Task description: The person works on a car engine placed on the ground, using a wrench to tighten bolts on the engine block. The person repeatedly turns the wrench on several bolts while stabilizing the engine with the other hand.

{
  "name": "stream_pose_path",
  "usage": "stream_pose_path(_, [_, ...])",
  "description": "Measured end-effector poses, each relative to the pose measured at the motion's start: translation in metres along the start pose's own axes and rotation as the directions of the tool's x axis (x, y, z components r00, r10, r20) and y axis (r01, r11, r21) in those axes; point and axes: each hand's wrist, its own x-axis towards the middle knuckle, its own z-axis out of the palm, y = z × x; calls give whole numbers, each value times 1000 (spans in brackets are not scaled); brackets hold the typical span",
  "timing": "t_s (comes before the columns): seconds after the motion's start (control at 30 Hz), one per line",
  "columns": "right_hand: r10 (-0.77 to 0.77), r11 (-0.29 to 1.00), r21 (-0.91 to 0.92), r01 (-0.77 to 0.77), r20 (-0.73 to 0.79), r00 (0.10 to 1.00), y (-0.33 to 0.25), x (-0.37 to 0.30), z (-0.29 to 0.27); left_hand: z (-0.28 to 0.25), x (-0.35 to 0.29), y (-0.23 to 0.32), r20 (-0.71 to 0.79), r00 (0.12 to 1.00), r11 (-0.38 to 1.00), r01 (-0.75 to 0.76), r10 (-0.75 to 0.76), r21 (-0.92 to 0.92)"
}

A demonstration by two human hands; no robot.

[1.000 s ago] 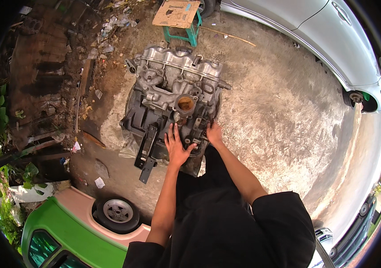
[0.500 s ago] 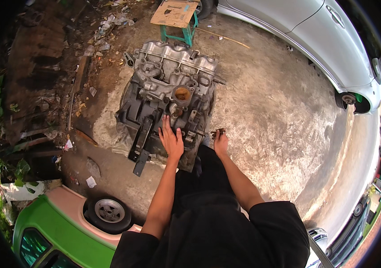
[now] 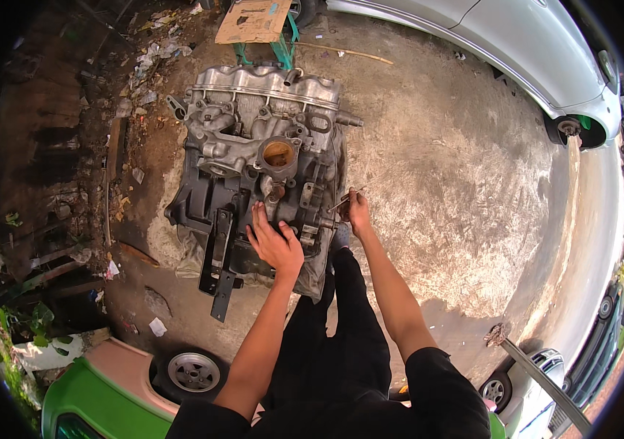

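A car engine (image 3: 242,150) sits on the concrete, its ribbed silver cover on the far side and dark metal toward me. My left hand (image 3: 277,245) lies on the dark near part, fingers spread, with nothing in it. Just beyond its fingertips is a round throat (image 3: 278,153) with a rusty orange inside. Left of that hand a black slotted bracket (image 3: 218,256) sticks out toward me. At the engine's right edge, my right hand (image 3: 357,212) pinches a small, thin, dark metal piece; its kind is too small to make out.
A wooden-topped stool with green legs (image 3: 256,22) stands behind the engine. Silver bodywork of a car (image 3: 473,44) is at the far right. A green and pink vehicle (image 3: 118,373) with a wheel stands near left. Litter and planks line the left side; a pole (image 3: 546,377) slants at lower right.
My view has shifted, and the engine appears larger and lower left. My right hand has come in closer to the engine's right edge. My left hand stays on the engine, thumb and fingers more spread.
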Motion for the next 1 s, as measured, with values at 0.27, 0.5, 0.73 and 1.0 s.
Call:
stream_pose_path(0.27, [179, 968, 162, -190, 82, 980, -15, 2, 20, 3, -1, -3, -17, 999, 999, -29, 30, 42])
stream_pose_path(0.5, [283, 957, 20, -289, 158, 946, -14, 28, 27, 4, -2, -5, -2, 999, 997, -43, 43, 60])
stream_pose_path(0.73, [53, 915, -404, -5, 109, 993, -5, 38, 35, 6, -2, -6, 5, 998, 994, -69, 69, 83])
stream_pose_path(1.0, [136, 912, -399, -95, 77, 988, -10, 35, 37, 2, 1, -4, 6, 994, 987, -109, 109, 115])
